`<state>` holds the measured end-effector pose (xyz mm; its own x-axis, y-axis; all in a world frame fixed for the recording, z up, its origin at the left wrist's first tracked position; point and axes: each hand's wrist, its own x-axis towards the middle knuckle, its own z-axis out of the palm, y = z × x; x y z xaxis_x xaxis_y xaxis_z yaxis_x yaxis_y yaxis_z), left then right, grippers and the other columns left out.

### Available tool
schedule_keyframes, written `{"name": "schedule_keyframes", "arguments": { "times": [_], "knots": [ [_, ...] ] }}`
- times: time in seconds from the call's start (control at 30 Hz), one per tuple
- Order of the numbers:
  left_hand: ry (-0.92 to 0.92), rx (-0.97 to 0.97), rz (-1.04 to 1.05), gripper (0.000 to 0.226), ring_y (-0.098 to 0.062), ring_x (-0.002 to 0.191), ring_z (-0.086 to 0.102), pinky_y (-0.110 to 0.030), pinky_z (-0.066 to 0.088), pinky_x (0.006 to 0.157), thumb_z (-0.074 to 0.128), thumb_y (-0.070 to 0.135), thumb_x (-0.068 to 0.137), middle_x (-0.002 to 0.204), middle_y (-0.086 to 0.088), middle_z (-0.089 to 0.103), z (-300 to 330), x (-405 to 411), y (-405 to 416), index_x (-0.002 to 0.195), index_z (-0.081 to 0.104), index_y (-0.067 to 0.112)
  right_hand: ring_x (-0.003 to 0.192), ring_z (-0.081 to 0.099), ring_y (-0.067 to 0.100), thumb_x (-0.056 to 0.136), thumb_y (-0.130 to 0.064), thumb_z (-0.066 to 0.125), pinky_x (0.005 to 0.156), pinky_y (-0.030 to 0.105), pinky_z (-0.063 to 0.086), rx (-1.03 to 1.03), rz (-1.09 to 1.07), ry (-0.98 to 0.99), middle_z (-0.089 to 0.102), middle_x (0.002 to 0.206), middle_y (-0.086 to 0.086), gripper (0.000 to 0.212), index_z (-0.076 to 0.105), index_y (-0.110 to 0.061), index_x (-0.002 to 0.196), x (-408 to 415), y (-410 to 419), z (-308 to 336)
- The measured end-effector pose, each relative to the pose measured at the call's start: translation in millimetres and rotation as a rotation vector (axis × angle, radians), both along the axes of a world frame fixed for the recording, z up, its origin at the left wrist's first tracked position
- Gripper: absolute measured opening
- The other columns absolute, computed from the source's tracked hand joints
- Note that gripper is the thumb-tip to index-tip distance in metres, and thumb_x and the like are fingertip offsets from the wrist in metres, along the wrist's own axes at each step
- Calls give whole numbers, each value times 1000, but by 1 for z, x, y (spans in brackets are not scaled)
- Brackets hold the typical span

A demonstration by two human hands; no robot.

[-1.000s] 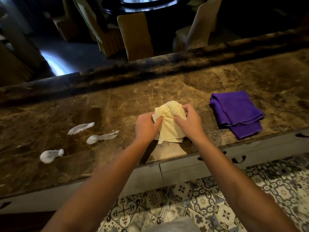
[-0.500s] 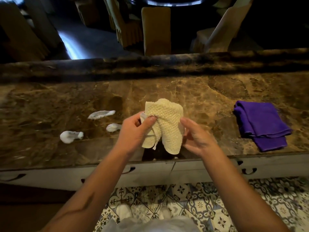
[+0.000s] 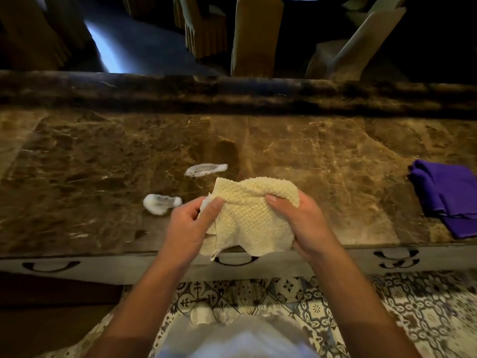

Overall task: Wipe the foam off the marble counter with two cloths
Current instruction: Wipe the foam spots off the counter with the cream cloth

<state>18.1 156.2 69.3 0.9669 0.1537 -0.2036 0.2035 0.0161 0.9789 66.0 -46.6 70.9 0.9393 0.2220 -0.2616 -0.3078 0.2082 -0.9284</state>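
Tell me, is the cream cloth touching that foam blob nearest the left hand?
Apart. The head view shows bare marble between the cream cloth, held up by both hands, and the nearest foam blob.

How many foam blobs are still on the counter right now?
2 visible. One foam blob lies just beyond the cream cloth; another foam blob sits beside the left hand. More may be hidden under the cloth and hands.
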Motion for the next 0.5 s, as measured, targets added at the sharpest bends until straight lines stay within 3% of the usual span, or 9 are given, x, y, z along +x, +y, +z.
{"name": "schedule_keyframes", "arguments": {
  "times": [0.2,0.37,0.43,0.5],
  "knots": [
    [18,7,-29,22,-4,67,71,-17,51,60,62,26,98,77,3,78,-8,-5,38,84,76,16,101,75,29,77,-13,72,85,42,61,5,-81,90,79,107,11,29,75,-15,106,-17,37,-13],
    [-17,75,7,20,-1,61,64,-15,48,57,64,30,96,70,8,74,-12,-5,48,81,75,22,105,74,31,78,-10,72,91,45,60,88,-88,167,77,112,15,36,71,-8,114,-16,55,-12],
    [-30,100,29,13,-6,71,69,-19,54,63,66,34,92,82,5,77,-12,1,52,91,76,26,100,76,27,76,-12,71,86,41,62,57,-102,158,79,106,11,32,72,-12,109,-7,53,-3],
    [-59,167,43,12,-5,90,71,-22,58,80,67,27,94,99,7,77,-16,11,62,103,74,24,100,76,26,78,-15,72,86,43,61,1,-148,103,80,105,7,30,72,-15,108,8,44,8]
  ]
}}
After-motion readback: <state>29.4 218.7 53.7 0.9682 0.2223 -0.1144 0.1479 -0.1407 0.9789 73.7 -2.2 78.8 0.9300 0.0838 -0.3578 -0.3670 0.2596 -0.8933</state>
